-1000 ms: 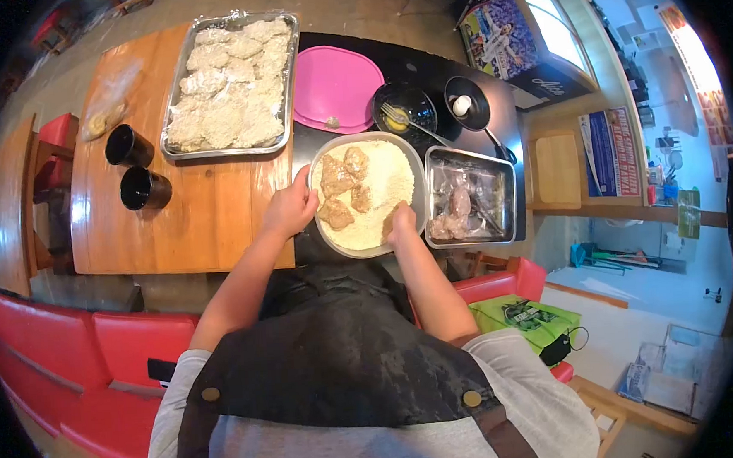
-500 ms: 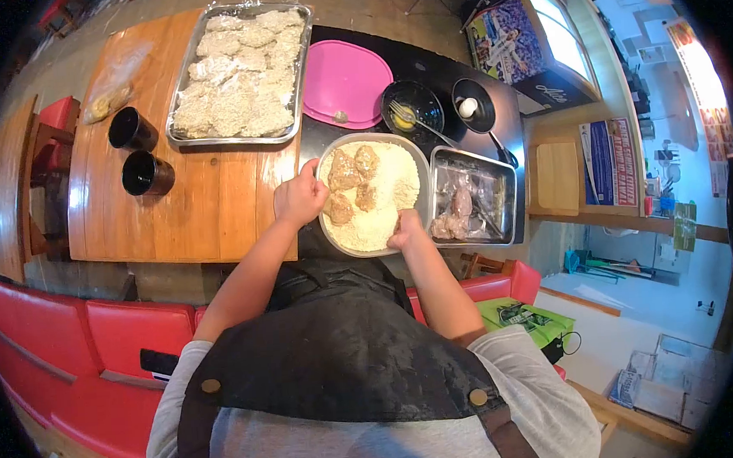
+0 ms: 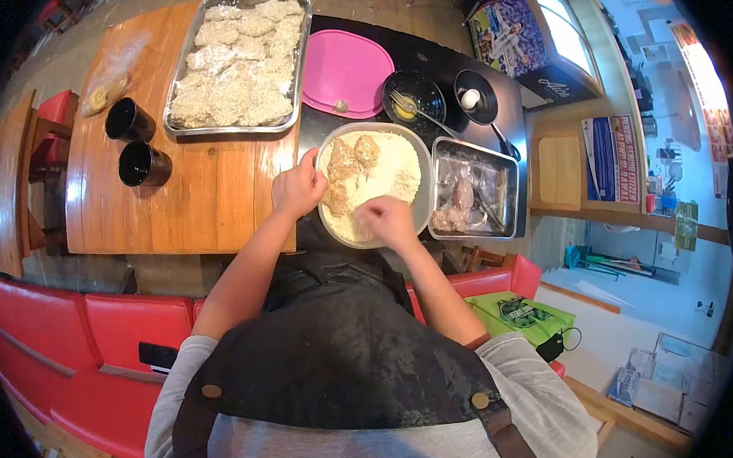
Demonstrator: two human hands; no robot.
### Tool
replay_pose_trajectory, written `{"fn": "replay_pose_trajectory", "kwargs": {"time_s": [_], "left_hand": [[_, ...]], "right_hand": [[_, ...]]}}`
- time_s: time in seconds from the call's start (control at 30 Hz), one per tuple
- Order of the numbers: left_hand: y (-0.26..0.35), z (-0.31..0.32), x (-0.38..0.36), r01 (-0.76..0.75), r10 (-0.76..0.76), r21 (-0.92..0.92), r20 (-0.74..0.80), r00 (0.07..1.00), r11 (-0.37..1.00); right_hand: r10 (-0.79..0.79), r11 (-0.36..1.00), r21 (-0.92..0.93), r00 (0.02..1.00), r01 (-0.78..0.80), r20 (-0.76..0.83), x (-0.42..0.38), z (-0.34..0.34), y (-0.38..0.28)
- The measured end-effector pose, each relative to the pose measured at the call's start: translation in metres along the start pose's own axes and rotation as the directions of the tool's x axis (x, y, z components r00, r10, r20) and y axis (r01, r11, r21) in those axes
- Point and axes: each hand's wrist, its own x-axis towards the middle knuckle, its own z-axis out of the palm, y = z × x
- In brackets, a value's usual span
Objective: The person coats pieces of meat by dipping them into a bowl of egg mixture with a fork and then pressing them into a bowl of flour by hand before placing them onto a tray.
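A pale plastic tub (image 3: pixel 424 194) holds light breadcrumbs (image 3: pixel 400 165), with several crumb-dusted meat pieces (image 3: pixel 345 164) lying at its left and upper part. My left hand (image 3: pixel 300 187) is closed on the tub's left rim. Inside the tub near its front, my right hand (image 3: pixel 389 221) has curled fingers down at the crumbs, slightly blurred; crumbs seem to be in its grasp. Right of the tub, a metal tray (image 3: pixel 514 190) carries raw meat (image 3: pixel 458 207). At the upper left, a larger metal tray (image 3: pixel 171 115) is filled with rows of coated pieces (image 3: pixel 246 61) under clear film.
A pink lid (image 3: pixel 346 68) lies behind the tub. Beside it are a black bowl (image 3: pixel 436 93) with egg and a fork, and a small black pan (image 3: pixel 481 78) with an egg. Two dark cups (image 3: pixel 129 121) and a plastic bag (image 3: pixel 110 89) stand on the wooden table (image 3: pixel 191 197).
My right hand has moved from the tub's front right edge leftward into the crumbs. The meat pieces at the left carry more crumbs. My left hand stays on the rim.
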Motion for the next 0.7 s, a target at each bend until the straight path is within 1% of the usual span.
{"fn": "replay_pose_trajectory", "kwargs": {"time_s": [0.03, 0.07, 0.13, 0.17, 0.2, 0.27, 0.3, 0.37, 0.4, 0.43, 0.47, 0.5, 0.57, 0.6, 0.67, 0.7], "left_hand": [[0.001, 0.001, -0.001, -0.009, 0.009, -0.001, -0.015, 1.0, 1.0], [0.001, 0.002, -0.001, -0.015, 0.015, 0.001, -0.01, 1.0, 1.0], [-0.001, 0.002, 0.0, -0.004, 0.004, -0.007, 0.011, 1.0, 1.0], [-0.002, 0.002, 0.001, -0.009, 0.009, -0.006, 0.011, 1.0, 1.0], [-0.002, 0.002, 0.0, -0.009, 0.009, -0.014, 0.012, 1.0, 1.0], [-0.003, 0.003, 0.0, -0.006, 0.006, -0.024, 0.014, 1.0, 1.0], [-0.003, 0.003, 0.0, -0.006, 0.006, -0.019, 0.011, 1.0, 1.0], [-0.002, 0.002, 0.0, 0.0, 0.0, -0.015, 0.008, 1.0, 1.0], [-0.002, 0.002, 0.0, -0.001, 0.001, -0.017, 0.0, 1.0, 1.0], [-0.001, 0.002, 0.0, -0.004, 0.003, -0.02, -0.006, 1.0, 1.0], [-0.001, 0.003, -0.001, -0.002, 0.002, -0.02, -0.004, 1.0, 1.0], [-0.001, 0.003, 0.0, 0.009, -0.009, -0.019, -0.005, 1.0, 1.0], [0.0, 0.003, 0.0, 0.017, -0.017, -0.014, -0.008, 1.0, 1.0], [0.002, 0.002, 0.0, 0.026, -0.027, -0.007, -0.026, 0.999, 1.0], [0.003, 0.002, 0.0, 0.032, -0.032, -0.001, -0.045, 0.998, 0.999], [0.004, 0.003, 0.001, 0.053, -0.053, 0.005, -0.046, 0.998, 0.999]], "right_hand": [[-0.096, 0.995, 0.046, 0.985, 0.09, 0.145, -0.001, 0.003, -0.011], [-0.092, 0.995, 0.048, 0.986, 0.086, 0.139, -0.002, 0.012, -0.007], [-0.195, 0.965, -0.095, 0.908, 0.246, 0.371, -0.001, 0.029, 0.016], [-0.232, 0.927, -0.185, 0.888, 0.325, 0.398, 0.001, 0.028, 0.025], [-0.232, 0.927, -0.186, 0.888, 0.325, 0.396, 0.001, 0.029, 0.043], [-0.086, 0.883, -0.404, 0.929, 0.239, 0.36, -0.002, 0.023, 0.073], [-0.085, 0.883, -0.404, 0.928, 0.238, 0.362, -0.003, 0.01, 0.069], [0.045, 0.979, -0.202, 0.973, 0.002, 0.227, -0.002, -0.016, 0.06], [0.047, 0.979, -0.203, 0.971, 0.001, 0.233, -0.001, -0.021, 0.06], [0.121, 0.929, -0.36, 0.989, -0.084, 0.08, 0.001, -0.024, 0.06], [0.165, 0.85, -0.492, 0.983, -0.186, -0.086, 0.005, -0.026, 0.06], [0.166, 0.85, -0.492, 0.982, -0.186, -0.086, 0.011, -0.023, 0.067], [0.386, 0.806, -0.497, 0.922, -0.323, 0.026, 0.024, -0.013, 0.08], [0.384, 0.809, -0.492, 0.923, -0.322, 0.026, 0.028, -0.01, 0.084], [0.444, 0.807, -0.483, 0.889, -0.34, 0.116, 0.034, -0.008, 0.086], [0.443, 0.807, -0.481, 0.889, -0.341, 0.114, 0.039, -0.01, 0.085]]}}
